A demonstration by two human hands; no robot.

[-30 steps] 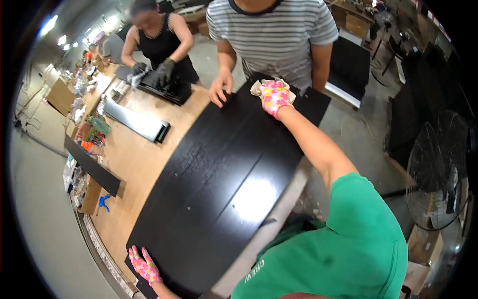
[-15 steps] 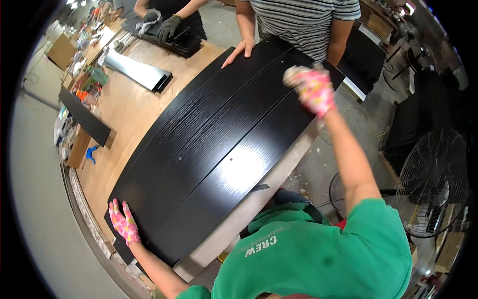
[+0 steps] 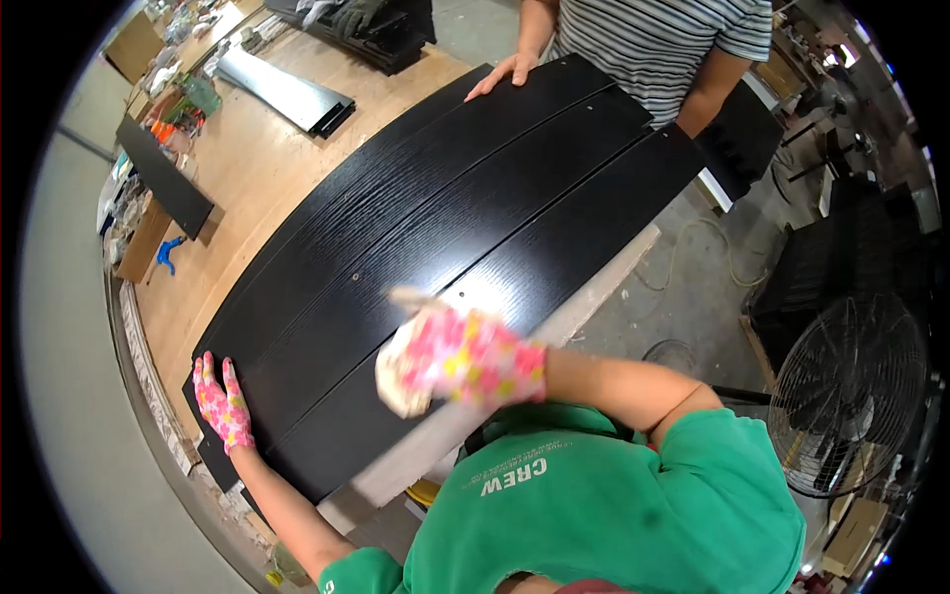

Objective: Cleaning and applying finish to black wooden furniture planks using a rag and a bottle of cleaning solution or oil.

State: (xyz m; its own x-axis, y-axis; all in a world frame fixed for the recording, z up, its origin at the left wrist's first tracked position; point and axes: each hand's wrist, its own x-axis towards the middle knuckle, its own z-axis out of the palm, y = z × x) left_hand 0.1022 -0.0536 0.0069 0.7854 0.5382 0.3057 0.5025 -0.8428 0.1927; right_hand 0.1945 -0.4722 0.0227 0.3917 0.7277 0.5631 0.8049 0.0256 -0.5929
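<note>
A large black wooden panel (image 3: 426, 213) with long grooves and a few small holes lies across the bench in front of me. My left hand (image 3: 225, 406), in a pink floral glove, rests flat with its fingers stretched out at the panel's left end. My right hand (image 3: 480, 361), gloved alike and smeared by motion, is closed on a pale cream rag (image 3: 401, 376). The rag is against the panel's near half, left of the shiny patch of light. Part of the rag is hidden under the glove.
Across the panel, a person in a striped shirt (image 3: 658, 54) lays a hand (image 3: 515, 74) on its far edge. Thin boards (image 3: 282, 89), a dark plank (image 3: 163, 178) and a blue tool (image 3: 169, 254) lie on the wooden bench (image 3: 262, 183). A fan (image 3: 846, 396) stands at right.
My right hand has swept the rag from the panel's far right end toward me and leftward. My left hand stays on the left end. The view has shifted slightly.
</note>
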